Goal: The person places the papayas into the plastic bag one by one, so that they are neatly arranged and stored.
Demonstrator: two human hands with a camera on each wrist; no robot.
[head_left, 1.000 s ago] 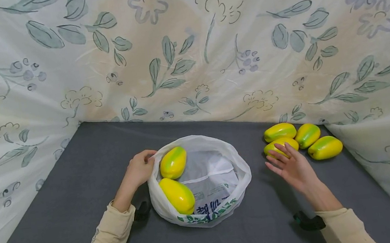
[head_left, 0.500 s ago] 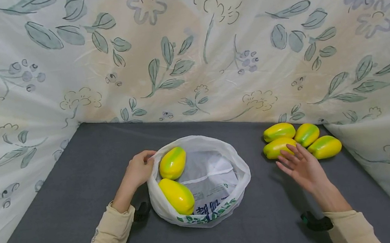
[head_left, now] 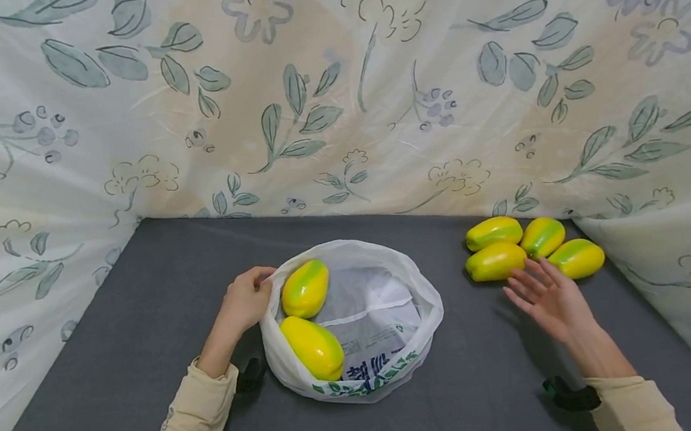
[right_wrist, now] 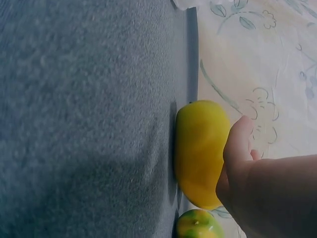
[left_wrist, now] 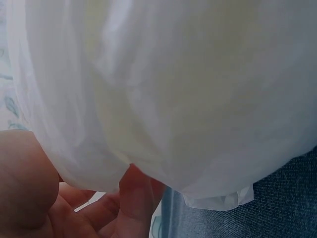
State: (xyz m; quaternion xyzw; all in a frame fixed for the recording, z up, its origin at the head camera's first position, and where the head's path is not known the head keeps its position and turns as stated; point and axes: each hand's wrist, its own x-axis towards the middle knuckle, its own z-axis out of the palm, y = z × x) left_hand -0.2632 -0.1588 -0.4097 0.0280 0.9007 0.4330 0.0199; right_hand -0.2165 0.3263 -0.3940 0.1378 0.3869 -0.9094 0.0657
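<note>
- White printed plastic bag point(head_left: 431, 310) sits open on dark-grey cloth-covered worktop point(head_left: 476, 409), mouth up, rim spread in a wide ring.
- L hand point(head_left: 247, 303) pinches the rim's left side, prob. to steady it & stop it folding in.
- Two glossy yellow-green oval fruits point(head_left: 313, 348) lie inside along the left; wt. there prob. helps hold bag down.
- R hand point(head_left: 557, 304), fingers apart, grips nothing, nr four matching fruits point(head_left: 494, 263) clustered at back-right, prob. there for easy R-side reach; contact unclear.

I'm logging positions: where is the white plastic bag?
In the head view, the white plastic bag is just below centre, the left hand touching its left side.
</note>
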